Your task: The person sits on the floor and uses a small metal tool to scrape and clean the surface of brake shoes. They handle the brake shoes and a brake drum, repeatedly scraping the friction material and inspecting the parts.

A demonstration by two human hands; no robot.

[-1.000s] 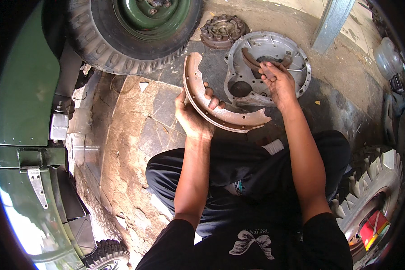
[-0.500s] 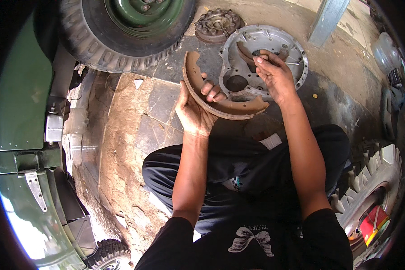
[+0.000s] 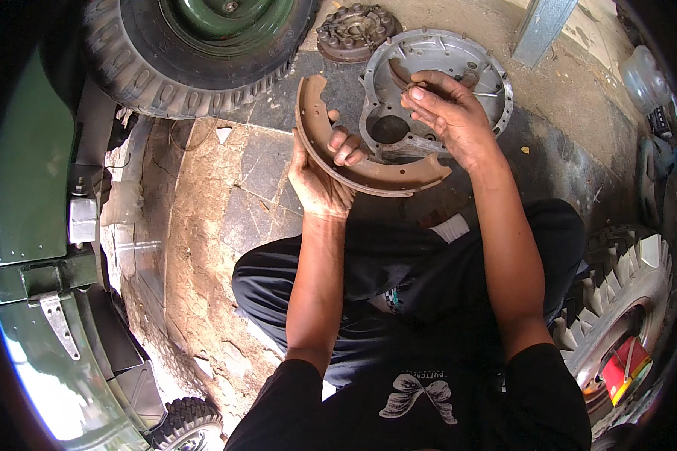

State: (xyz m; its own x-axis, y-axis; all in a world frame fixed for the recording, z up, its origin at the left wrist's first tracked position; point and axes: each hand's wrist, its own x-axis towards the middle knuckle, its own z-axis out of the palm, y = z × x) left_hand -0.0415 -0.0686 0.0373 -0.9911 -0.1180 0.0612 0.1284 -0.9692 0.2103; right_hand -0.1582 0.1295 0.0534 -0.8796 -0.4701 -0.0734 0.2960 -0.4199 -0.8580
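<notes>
A brown, crescent-shaped brake shoe (image 3: 387, 174) is held up by my left hand (image 3: 323, 177), whose fingers curl over its inner edge while the palm supports the outer curve. Its open side faces away from me, toward the upper right. My right hand (image 3: 455, 120) is raised past the shoe's right end, apart from it. Thumb and fingers pinch a small, dark brown curved strip (image 3: 400, 73); its exact kind is not clear. Behind both hands, on the floor, lies a round grey metal bell housing (image 3: 496, 71) with bolt holes round its rim, partly covered by my right hand.
A rusty clutch pressure plate (image 3: 357, 34) lies beyond the housing. A large tyre (image 3: 203, 75) on a green wheel stands at the far left, beside green vehicle bodywork (image 3: 30, 173). A metal post (image 3: 545, 30) rises at the far right; another tyre (image 3: 617, 301) is near right.
The view has shifted slightly. My right hand has turned a little, and the strip in it has moved slightly up and left. The left hand still holds the brake shoe.
</notes>
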